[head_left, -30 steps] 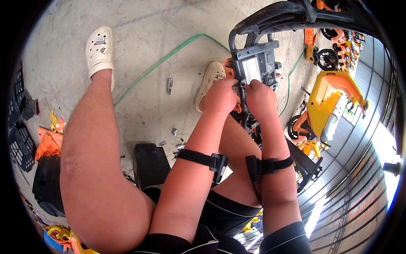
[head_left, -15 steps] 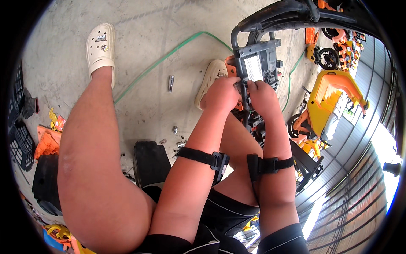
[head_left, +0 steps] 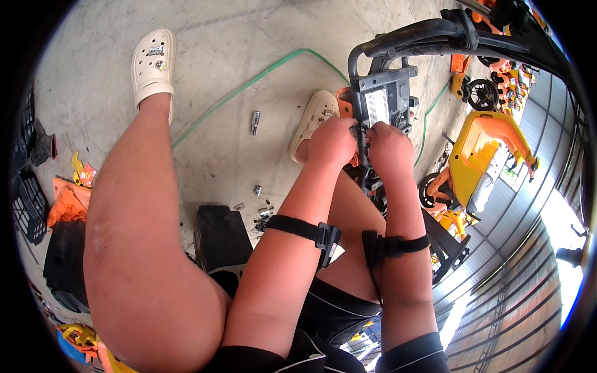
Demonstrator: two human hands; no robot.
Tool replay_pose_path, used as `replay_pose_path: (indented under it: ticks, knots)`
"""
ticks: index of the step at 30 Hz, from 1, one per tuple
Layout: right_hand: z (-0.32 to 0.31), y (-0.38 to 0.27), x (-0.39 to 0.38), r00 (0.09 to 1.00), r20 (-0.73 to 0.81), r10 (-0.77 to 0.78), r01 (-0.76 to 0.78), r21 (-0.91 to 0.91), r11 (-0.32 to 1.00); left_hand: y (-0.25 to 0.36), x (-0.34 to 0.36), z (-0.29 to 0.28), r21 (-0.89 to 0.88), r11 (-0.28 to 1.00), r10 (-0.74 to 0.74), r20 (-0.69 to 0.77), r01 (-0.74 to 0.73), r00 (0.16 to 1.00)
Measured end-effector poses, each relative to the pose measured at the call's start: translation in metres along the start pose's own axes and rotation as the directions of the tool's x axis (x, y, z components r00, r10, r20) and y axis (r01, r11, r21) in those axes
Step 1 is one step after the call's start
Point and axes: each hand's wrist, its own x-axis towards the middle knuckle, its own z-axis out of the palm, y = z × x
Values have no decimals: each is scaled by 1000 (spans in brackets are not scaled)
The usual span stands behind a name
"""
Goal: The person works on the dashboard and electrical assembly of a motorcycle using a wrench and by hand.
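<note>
Right hand (head_left: 392, 152) has curled tighter, left hand (head_left: 333, 142) bent beside it; I cannot tell their grip. Black frame (head_left: 398, 90) looks heavy, stiff; hold its one-o'clock tube (head_left: 407, 36).

The left hand (head_left: 334, 142) is resting at the near left corner of a black frame (head_left: 397, 93); the right hand (head_left: 390, 148) is touching its near edge; a silver cylinder (head_left: 255, 123) is lying on the floor (head_left: 217, 168).
</note>
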Motion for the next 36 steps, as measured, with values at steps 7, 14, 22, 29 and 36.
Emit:
replay_pose_path:
  ticks: [7, 14, 22, 29, 36]
  knots:
    - [-8, 3, 7, 968, 161, 193, -212, 116, 970, -9, 2, 8, 6, 1000, 27, -35, -27, 999]
    - [-9, -10, 6, 983, 125, 132, -131, -9, 991, -5, -1, 6, -22, 1000, -9, -41, 9, 999]
    - [10, 2, -7, 951, -190, -245, 207, -199, 958, -1, -2, 3, -86, 996, -30, -3, 30, 1000]
    - [6, -1, -6, 965, 94, 244, -261, 336, 905, -1, -2, 0, -80, 996, -29, -27, 26, 999]
    - [6, 8, 4, 952, 183, 246, -294, 314, 903, -3, -3, 1, -47, 999, -12, -22, 11, 1000]
